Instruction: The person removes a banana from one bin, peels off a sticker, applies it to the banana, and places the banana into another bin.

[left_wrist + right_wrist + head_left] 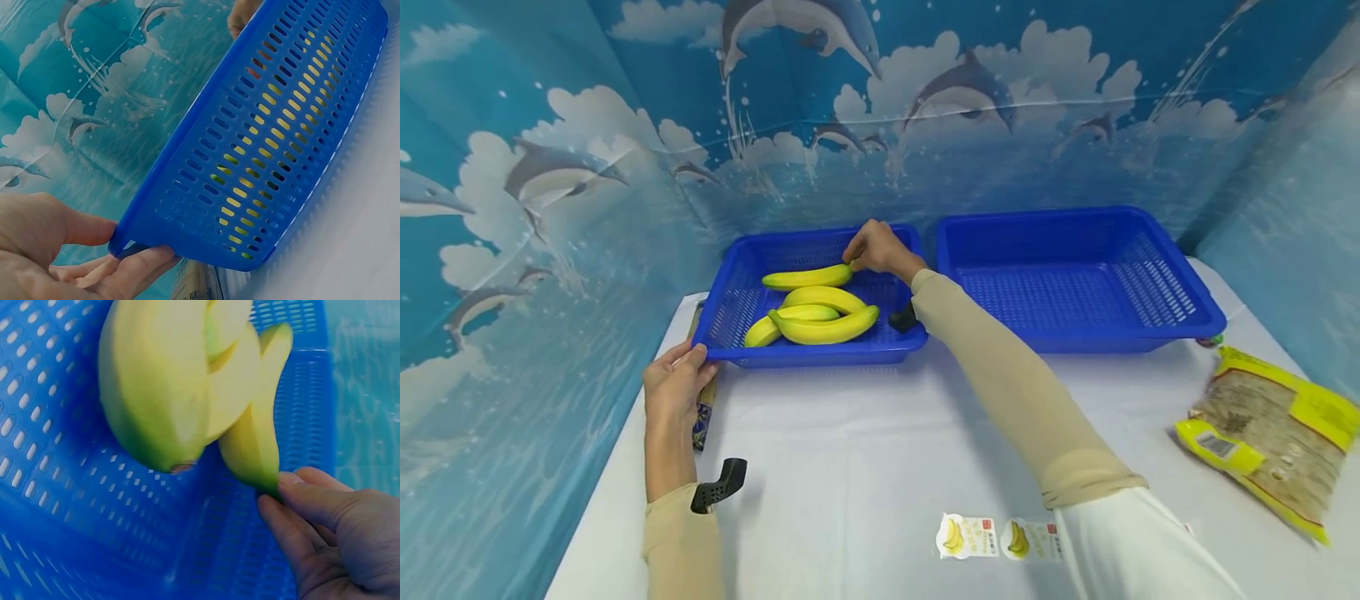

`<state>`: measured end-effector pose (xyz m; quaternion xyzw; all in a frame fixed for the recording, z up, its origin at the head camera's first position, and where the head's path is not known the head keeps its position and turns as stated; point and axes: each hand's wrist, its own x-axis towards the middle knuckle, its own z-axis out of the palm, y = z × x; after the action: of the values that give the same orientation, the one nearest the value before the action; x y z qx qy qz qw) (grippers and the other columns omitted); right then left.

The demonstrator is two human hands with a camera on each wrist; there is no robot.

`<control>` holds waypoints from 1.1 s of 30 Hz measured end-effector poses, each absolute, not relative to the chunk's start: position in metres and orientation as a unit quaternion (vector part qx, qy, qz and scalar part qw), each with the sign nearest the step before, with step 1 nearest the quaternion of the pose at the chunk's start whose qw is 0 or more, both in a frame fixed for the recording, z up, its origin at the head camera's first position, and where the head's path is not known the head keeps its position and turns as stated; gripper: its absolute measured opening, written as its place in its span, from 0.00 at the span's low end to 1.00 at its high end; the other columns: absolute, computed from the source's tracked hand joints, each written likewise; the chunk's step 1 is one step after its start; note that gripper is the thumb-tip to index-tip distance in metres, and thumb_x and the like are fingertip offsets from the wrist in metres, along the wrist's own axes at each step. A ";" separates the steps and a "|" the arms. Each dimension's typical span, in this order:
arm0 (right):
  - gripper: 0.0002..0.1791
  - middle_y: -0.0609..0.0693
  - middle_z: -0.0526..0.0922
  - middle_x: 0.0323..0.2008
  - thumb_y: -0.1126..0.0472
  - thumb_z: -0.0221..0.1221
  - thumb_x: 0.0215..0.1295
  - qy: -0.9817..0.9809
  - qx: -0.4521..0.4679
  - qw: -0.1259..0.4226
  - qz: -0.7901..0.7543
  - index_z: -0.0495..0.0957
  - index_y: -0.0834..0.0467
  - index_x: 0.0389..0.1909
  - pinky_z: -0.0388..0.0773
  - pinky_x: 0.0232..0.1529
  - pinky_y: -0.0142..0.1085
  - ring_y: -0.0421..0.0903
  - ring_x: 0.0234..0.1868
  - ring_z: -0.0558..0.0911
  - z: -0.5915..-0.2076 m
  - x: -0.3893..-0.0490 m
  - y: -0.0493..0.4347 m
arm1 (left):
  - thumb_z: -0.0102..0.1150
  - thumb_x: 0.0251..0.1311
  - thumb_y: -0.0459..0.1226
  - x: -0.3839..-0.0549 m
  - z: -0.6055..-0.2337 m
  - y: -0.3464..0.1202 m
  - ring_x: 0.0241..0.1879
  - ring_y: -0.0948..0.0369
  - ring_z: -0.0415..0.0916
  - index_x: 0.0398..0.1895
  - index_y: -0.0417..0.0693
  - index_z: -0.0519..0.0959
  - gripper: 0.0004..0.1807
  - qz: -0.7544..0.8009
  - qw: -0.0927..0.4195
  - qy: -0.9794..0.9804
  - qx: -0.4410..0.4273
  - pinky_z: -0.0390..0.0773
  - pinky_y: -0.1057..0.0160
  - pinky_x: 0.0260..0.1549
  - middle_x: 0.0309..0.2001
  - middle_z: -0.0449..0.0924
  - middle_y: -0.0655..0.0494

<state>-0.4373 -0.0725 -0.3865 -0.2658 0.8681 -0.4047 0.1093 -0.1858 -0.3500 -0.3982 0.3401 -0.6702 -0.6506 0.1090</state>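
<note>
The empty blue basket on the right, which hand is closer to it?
Right. The right hand pinches a banana in the neighbouring basket, just beside the empty basket; the left hand holds that neighbouring basket's far corner.

Head view: right arm covers the near right corner of the left basket point(737, 275). Flat packet point(702, 417) under the left hand point(673, 385) is mostly hidden, print unreadable. 2 banana labels point(996, 537) too small to read. Left wrist view: bananas show only as yellow through the basket slots. Right wrist view: nearest banana point(156, 387) blurred, top cut off.
</note>
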 end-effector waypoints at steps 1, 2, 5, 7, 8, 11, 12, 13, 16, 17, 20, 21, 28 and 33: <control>0.12 0.62 0.90 0.55 0.76 0.69 0.69 0.869 -0.269 0.101 -0.403 0.90 0.66 0.51 0.87 0.58 0.45 0.56 0.58 0.87 -0.382 -0.436 -0.070 | 0.54 0.83 0.41 -0.186 -0.397 -0.349 0.67 0.53 0.82 0.81 0.40 0.66 0.30 -0.652 0.110 -0.669 0.339 0.82 0.69 0.56 0.75 0.74 0.41; 0.12 0.62 0.89 0.55 0.75 0.68 0.69 0.870 -0.270 0.095 -0.402 0.90 0.67 0.51 0.87 0.58 0.45 0.56 0.58 0.87 -0.378 -0.436 -0.068 | 0.54 0.83 0.40 -0.185 -0.396 -0.349 0.67 0.53 0.81 0.82 0.40 0.66 0.30 -0.656 0.110 -0.666 0.338 0.82 0.69 0.56 0.75 0.74 0.41; 0.11 0.62 0.90 0.55 0.74 0.68 0.69 0.873 -0.268 0.077 -0.401 0.90 0.66 0.50 0.87 0.57 0.44 0.55 0.58 0.87 -0.365 -0.433 -0.062 | 0.52 0.84 0.40 -0.186 -0.395 -0.347 0.69 0.52 0.79 0.83 0.40 0.64 0.30 -0.662 0.106 -0.661 0.337 0.81 0.69 0.57 0.76 0.72 0.41; 0.11 0.62 0.90 0.55 0.74 0.68 0.70 0.872 -0.268 0.067 -0.405 0.90 0.66 0.50 0.87 0.57 0.44 0.55 0.57 0.88 -0.356 -0.431 -0.056 | 0.51 0.84 0.40 -0.186 -0.395 -0.347 0.70 0.52 0.78 0.83 0.40 0.63 0.30 -0.663 0.104 -0.659 0.339 0.81 0.68 0.58 0.77 0.72 0.41; 0.11 0.62 0.90 0.55 0.74 0.68 0.70 0.870 -0.268 0.064 -0.409 0.90 0.66 0.50 0.87 0.57 0.44 0.55 0.57 0.88 -0.351 -0.430 -0.053 | 0.51 0.84 0.40 -0.186 -0.395 -0.346 0.70 0.52 0.78 0.83 0.41 0.63 0.30 -0.662 0.102 -0.658 0.343 0.81 0.68 0.58 0.77 0.72 0.42; 0.11 0.62 0.90 0.54 0.74 0.68 0.70 0.860 -0.275 0.056 -0.426 0.90 0.67 0.50 0.87 0.56 0.43 0.55 0.57 0.88 -0.337 -0.424 -0.044 | 0.52 0.84 0.41 -0.186 -0.396 -0.346 0.69 0.52 0.79 0.84 0.43 0.63 0.30 -0.653 0.101 -0.662 0.353 0.81 0.68 0.57 0.77 0.72 0.42; 0.11 0.63 0.90 0.54 0.74 0.68 0.70 0.857 -0.278 0.055 -0.431 0.90 0.67 0.50 0.87 0.56 0.43 0.55 0.56 0.88 -0.332 -0.422 -0.041 | 0.52 0.84 0.41 -0.186 -0.396 -0.346 0.69 0.52 0.79 0.84 0.43 0.64 0.30 -0.652 0.102 -0.662 0.355 0.82 0.68 0.56 0.77 0.72 0.42; 0.11 0.63 0.90 0.54 0.74 0.67 0.71 0.854 -0.281 0.053 -0.434 0.90 0.67 0.51 0.87 0.56 0.42 0.55 0.56 0.89 -0.327 -0.420 -0.037 | 0.52 0.84 0.41 -0.186 -0.396 -0.346 0.69 0.52 0.79 0.84 0.44 0.64 0.30 -0.651 0.103 -0.663 0.355 0.82 0.68 0.56 0.77 0.72 0.42; 0.11 0.63 0.90 0.53 0.74 0.67 0.71 0.846 -0.291 0.049 -0.443 0.90 0.68 0.51 0.88 0.54 0.40 0.55 0.55 0.89 -0.312 -0.413 -0.027 | 0.52 0.84 0.41 -0.185 -0.397 -0.346 0.69 0.52 0.79 0.84 0.43 0.63 0.31 -0.655 0.104 -0.662 0.349 0.82 0.69 0.56 0.77 0.72 0.42; 0.10 0.63 0.90 0.53 0.74 0.67 0.71 0.844 -0.293 0.050 -0.446 0.90 0.68 0.51 0.88 0.53 0.40 0.55 0.54 0.90 -0.308 -0.411 -0.023 | 0.52 0.84 0.41 -0.185 -0.397 -0.346 0.69 0.52 0.79 0.84 0.43 0.63 0.31 -0.658 0.103 -0.660 0.348 0.82 0.68 0.57 0.77 0.71 0.42; 0.10 0.64 0.90 0.51 0.73 0.67 0.71 0.837 -0.296 0.059 -0.456 0.90 0.68 0.50 0.89 0.50 0.38 0.55 0.51 0.90 -0.296 -0.401 -0.011 | 0.51 0.84 0.42 -0.183 -0.397 -0.346 0.70 0.52 0.78 0.85 0.44 0.61 0.32 -0.658 0.094 -0.661 0.348 0.81 0.68 0.58 0.78 0.70 0.42; 0.10 0.63 0.90 0.51 0.73 0.67 0.72 0.836 -0.297 0.063 -0.456 0.90 0.68 0.50 0.89 0.49 0.37 0.54 0.51 0.91 -0.292 -0.398 -0.006 | 0.51 0.84 0.42 -0.183 -0.396 -0.346 0.70 0.52 0.78 0.85 0.44 0.61 0.32 -0.655 0.092 -0.664 0.348 0.81 0.68 0.58 0.78 0.70 0.42; 0.10 0.61 0.91 0.51 0.71 0.67 0.73 0.829 -0.321 0.071 -0.452 0.90 0.65 0.51 0.89 0.48 0.37 0.53 0.49 0.92 -0.279 -0.368 0.026 | 0.51 0.84 0.42 -0.181 -0.395 -0.345 0.67 0.56 0.81 0.85 0.45 0.62 0.32 -0.659 0.089 -0.659 0.351 0.82 0.71 0.54 0.78 0.71 0.42; 0.11 0.60 0.91 0.51 0.71 0.67 0.73 0.813 -0.337 0.095 -0.465 0.91 0.64 0.52 0.89 0.49 0.37 0.52 0.51 0.92 -0.280 -0.346 0.049 | 0.53 0.83 0.42 -0.182 -0.394 -0.346 0.66 0.57 0.82 0.85 0.46 0.62 0.32 -0.665 0.084 -0.651 0.358 0.82 0.70 0.53 0.77 0.71 0.43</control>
<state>-0.3456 0.0486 -0.2796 -0.3365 0.8135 -0.4647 0.0954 -0.1819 -0.3460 -0.3937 0.3578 -0.6506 -0.6646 0.0842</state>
